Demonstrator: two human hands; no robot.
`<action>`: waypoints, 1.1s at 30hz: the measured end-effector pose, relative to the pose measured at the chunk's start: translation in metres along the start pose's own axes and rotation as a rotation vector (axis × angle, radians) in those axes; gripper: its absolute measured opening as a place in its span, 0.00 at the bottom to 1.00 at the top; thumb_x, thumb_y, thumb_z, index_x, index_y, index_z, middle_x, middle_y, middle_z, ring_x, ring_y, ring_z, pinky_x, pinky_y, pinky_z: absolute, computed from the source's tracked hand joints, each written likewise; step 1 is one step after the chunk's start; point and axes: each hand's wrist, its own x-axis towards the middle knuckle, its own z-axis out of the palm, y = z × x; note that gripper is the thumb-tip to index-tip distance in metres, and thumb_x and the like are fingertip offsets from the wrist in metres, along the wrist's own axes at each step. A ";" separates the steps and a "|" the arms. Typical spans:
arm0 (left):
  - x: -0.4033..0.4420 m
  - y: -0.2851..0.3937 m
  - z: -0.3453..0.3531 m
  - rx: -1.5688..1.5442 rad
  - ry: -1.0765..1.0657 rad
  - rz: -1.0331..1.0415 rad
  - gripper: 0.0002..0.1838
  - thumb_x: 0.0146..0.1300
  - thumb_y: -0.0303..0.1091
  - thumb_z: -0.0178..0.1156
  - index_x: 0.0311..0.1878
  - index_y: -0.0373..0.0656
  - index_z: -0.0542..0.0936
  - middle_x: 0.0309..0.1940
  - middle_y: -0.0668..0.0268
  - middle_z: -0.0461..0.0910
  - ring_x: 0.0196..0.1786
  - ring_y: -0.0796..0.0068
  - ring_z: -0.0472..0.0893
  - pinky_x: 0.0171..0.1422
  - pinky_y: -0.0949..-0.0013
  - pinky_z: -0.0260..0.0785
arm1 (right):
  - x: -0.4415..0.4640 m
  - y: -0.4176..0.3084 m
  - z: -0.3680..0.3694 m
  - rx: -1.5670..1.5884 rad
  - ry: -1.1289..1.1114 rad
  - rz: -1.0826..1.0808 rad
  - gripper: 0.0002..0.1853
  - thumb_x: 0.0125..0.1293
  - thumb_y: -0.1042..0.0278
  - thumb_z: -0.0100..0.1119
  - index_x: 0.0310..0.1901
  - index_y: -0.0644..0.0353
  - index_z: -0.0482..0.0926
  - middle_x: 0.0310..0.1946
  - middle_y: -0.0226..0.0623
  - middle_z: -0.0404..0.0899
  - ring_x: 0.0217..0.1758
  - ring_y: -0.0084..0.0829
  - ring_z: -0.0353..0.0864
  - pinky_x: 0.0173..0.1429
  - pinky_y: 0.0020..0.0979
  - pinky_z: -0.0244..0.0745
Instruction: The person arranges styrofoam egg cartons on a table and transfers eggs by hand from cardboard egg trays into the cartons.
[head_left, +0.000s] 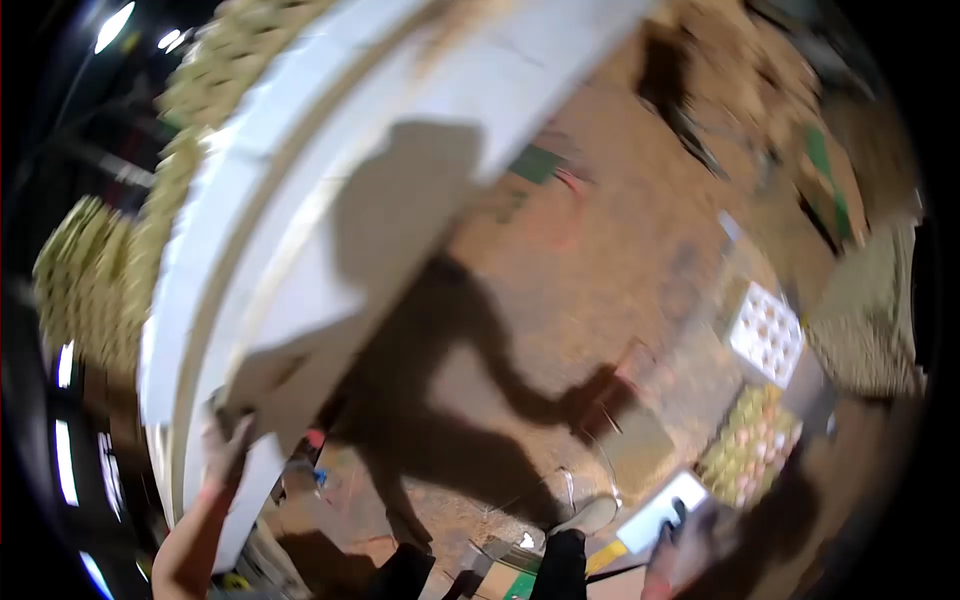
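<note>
My left hand (228,450) rests against a long white panel (300,260), beside the raised rail that runs along it. Its thumb stands apart from the fingers, and it appears to lie on the surface rather than grip it. At the lower right, my right hand (690,550) is smeared by motion. It is close to a flat white rectangular thing (655,515), with dark marks between them that I cannot make out. Whether that hand touches or holds it cannot be told.
Stacked yellowish egg trays (90,285) stand at left. A white tray with round hollows (767,335) and a yellow tray of eggs (750,445) are at right. Brown dusty floor (600,250) lies between, crossed by my shadow. A sack-like bundle (865,320) sits at far right.
</note>
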 end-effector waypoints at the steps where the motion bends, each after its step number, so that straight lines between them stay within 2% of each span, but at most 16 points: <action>1: 0.010 -0.056 0.003 -0.016 -0.015 0.088 0.39 0.58 0.42 0.68 0.67 0.33 0.62 0.57 0.46 0.73 0.60 0.52 0.73 0.65 0.56 0.64 | 0.006 -0.044 -0.019 0.001 0.005 -0.083 0.21 0.62 0.62 0.60 0.55 0.60 0.73 0.53 0.42 0.74 0.59 0.44 0.72 0.66 0.41 0.65; 2: 0.003 -0.045 0.005 0.409 0.091 0.118 0.42 0.56 0.49 0.68 0.67 0.34 0.63 0.62 0.47 0.68 0.66 0.50 0.67 0.70 0.51 0.57 | 0.010 -0.090 -0.035 0.006 0.002 -0.159 0.23 0.62 0.61 0.60 0.57 0.61 0.71 0.55 0.43 0.73 0.60 0.44 0.70 0.67 0.41 0.64; 5: 0.007 -0.017 -0.012 0.319 0.137 0.279 0.41 0.48 0.56 0.70 0.58 0.37 0.70 0.51 0.52 0.72 0.57 0.52 0.70 0.62 0.52 0.61 | 0.008 -0.216 -0.085 -0.009 0.002 -0.382 0.31 0.62 0.58 0.62 0.62 0.63 0.64 0.59 0.46 0.69 0.64 0.46 0.67 0.70 0.41 0.61; 9: 0.012 -0.014 -0.053 0.252 -0.191 0.157 0.45 0.52 0.65 0.62 0.63 0.39 0.69 0.53 0.54 0.73 0.57 0.56 0.72 0.60 0.53 0.62 | -0.029 -0.395 -0.133 -0.012 0.039 -0.707 0.41 0.61 0.54 0.64 0.69 0.65 0.56 0.66 0.50 0.64 0.70 0.49 0.61 0.73 0.42 0.57; 11: 0.015 -0.042 -0.054 -0.202 -0.225 0.266 0.48 0.58 0.67 0.56 0.70 0.37 0.61 0.62 0.50 0.68 0.65 0.55 0.66 0.67 0.51 0.57 | -0.074 -0.462 -0.142 -0.070 0.019 -0.877 0.46 0.60 0.52 0.64 0.72 0.67 0.51 0.69 0.52 0.61 0.73 0.51 0.59 0.75 0.42 0.55; 12: 0.012 -0.062 -0.050 -0.655 -0.265 0.242 0.46 0.63 0.63 0.53 0.72 0.37 0.55 0.66 0.50 0.63 0.70 0.55 0.61 0.72 0.54 0.52 | -0.125 -0.521 -0.146 -0.352 0.039 -0.999 0.41 0.62 0.61 0.60 0.71 0.68 0.51 0.66 0.54 0.63 0.68 0.46 0.66 0.70 0.41 0.62; 13: 0.006 -0.084 -0.057 -1.110 -0.306 0.228 0.44 0.68 0.60 0.50 0.75 0.37 0.49 0.71 0.50 0.59 0.74 0.56 0.56 0.76 0.56 0.48 | -0.180 -0.572 -0.138 -0.423 0.031 -1.004 0.32 0.59 0.65 0.61 0.64 0.67 0.64 0.58 0.51 0.71 0.61 0.46 0.71 0.68 0.40 0.65; 15: -0.033 -0.148 -0.126 -1.371 -0.420 0.202 0.40 0.72 0.52 0.49 0.76 0.39 0.46 0.76 0.53 0.49 0.77 0.61 0.51 0.78 0.62 0.43 | -0.300 -0.708 -0.137 -0.803 -0.582 -0.698 0.25 0.54 0.67 0.64 0.54 0.63 0.72 0.51 0.47 0.75 0.56 0.43 0.74 0.67 0.43 0.65; 17: -0.081 -0.220 -0.193 -1.578 -0.377 0.075 0.40 0.72 0.51 0.49 0.77 0.43 0.45 0.76 0.56 0.49 0.77 0.61 0.52 0.78 0.59 0.47 | -0.338 -0.711 -0.083 -0.345 -0.589 -1.838 0.20 0.49 0.68 0.67 0.45 0.59 0.76 0.47 0.43 0.77 0.54 0.38 0.75 0.67 0.48 0.65; 19: -0.114 -0.284 -0.263 -1.822 -0.128 -0.135 0.39 0.71 0.53 0.49 0.77 0.44 0.47 0.76 0.58 0.48 0.76 0.61 0.54 0.77 0.57 0.51 | -0.396 -0.715 -0.018 -0.130 -0.946 -1.790 0.23 0.49 0.67 0.69 0.49 0.55 0.75 0.45 0.43 0.77 0.51 0.35 0.76 0.69 0.51 0.64; 21: -0.124 -0.322 -0.289 -1.625 -0.017 -0.122 0.32 0.75 0.45 0.45 0.75 0.41 0.50 0.74 0.59 0.53 0.73 0.65 0.59 0.76 0.62 0.53 | -0.431 -0.737 0.010 -0.180 -0.926 -2.066 0.18 0.63 0.66 0.50 0.55 0.49 0.78 0.50 0.37 0.75 0.56 0.39 0.73 0.67 0.46 0.63; 22: -0.129 -0.340 -0.302 -1.523 0.036 -0.125 0.29 0.76 0.40 0.43 0.74 0.39 0.52 0.73 0.60 0.56 0.72 0.68 0.61 0.75 0.65 0.55 | -0.449 -0.750 0.038 -0.201 -1.012 -2.105 0.19 0.64 0.66 0.48 0.56 0.48 0.77 0.49 0.36 0.74 0.56 0.37 0.73 0.68 0.47 0.61; 24: -0.115 -0.375 -0.297 -1.447 0.410 -0.182 0.33 0.71 0.37 0.55 0.73 0.37 0.53 0.65 0.57 0.64 0.66 0.67 0.66 0.67 0.68 0.60 | -0.487 -0.767 0.107 -0.238 -1.055 -2.153 0.21 0.64 0.67 0.44 0.58 0.47 0.76 0.49 0.35 0.73 0.56 0.37 0.71 0.70 0.48 0.58; 26: -0.097 -0.400 -0.283 -1.422 0.350 -0.375 0.31 0.71 0.35 0.54 0.71 0.35 0.56 0.60 0.59 0.68 0.62 0.76 0.67 0.66 0.73 0.61 | -0.493 -0.767 0.169 -0.196 -0.988 -2.140 0.23 0.64 0.69 0.42 0.60 0.46 0.74 0.50 0.36 0.73 0.56 0.37 0.72 0.72 0.47 0.55; 30: -0.023 -0.423 -0.222 -1.012 0.189 -0.321 0.33 0.70 0.39 0.53 0.71 0.32 0.55 0.66 0.38 0.60 0.68 0.44 0.62 0.72 0.59 0.53 | -0.468 -0.795 0.234 -0.468 -0.898 -2.128 0.21 0.65 0.70 0.44 0.59 0.45 0.75 0.51 0.37 0.74 0.58 0.38 0.73 0.72 0.49 0.54; 33: -0.004 -0.397 -0.207 -0.705 0.239 -0.379 0.40 0.68 0.44 0.55 0.74 0.35 0.48 0.70 0.39 0.53 0.72 0.40 0.55 0.75 0.54 0.48 | -0.449 -0.811 0.233 -0.329 -0.885 -2.146 0.20 0.65 0.69 0.46 0.57 0.42 0.76 0.55 0.43 0.72 0.59 0.44 0.71 0.71 0.50 0.57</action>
